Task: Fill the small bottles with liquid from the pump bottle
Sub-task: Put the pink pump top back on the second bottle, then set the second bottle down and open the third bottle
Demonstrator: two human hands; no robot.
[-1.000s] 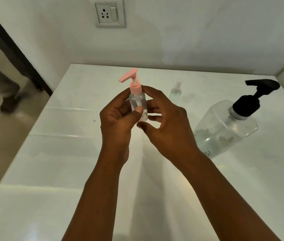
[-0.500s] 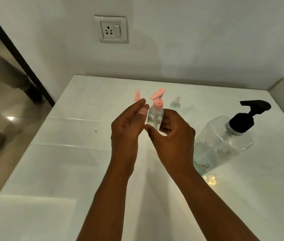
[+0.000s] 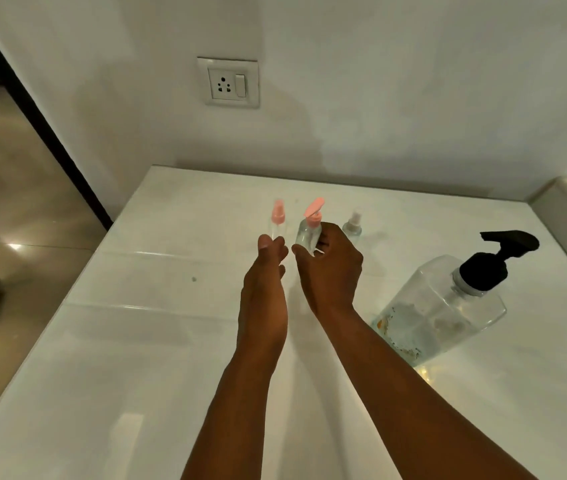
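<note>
Head view — the only view. My right hand (image 3: 330,268) grips the small bottle with the pink lever pump (image 3: 310,230); fingers and thumb curl round its clear body, cap on and pointing up and slightly right. I hold it low and far out over the white counter (image 3: 136,341), near the back row, which I judge is for setting it down among the others. Whether its base touches the counter I cannot tell; my fingers hide it.

My left hand (image 3: 268,268) holds nothing. Fingers loosely bent, tips just beside the held bottle, not gripping it. Probably there to steady the bottle or to take the next one.

Count of small bottles: three. One in my right hand. One with a pink spray cap (image 3: 278,221) standing just left of it, upright, blurred. One with a clear or whitish cap (image 3: 353,225) standing just right of my hand, upright.

Count of pump bottles: one — the large clear pump bottle (image 3: 448,306) with black pump head, on the counter to my right, well apart from the small ones, roughly part full. Placed within my right hand's reach, I judge, for dispensing.

Fill levels of the small bottles: too blurred to read.

Wall socket (image 3: 228,83) above the counter, unused.
</note>
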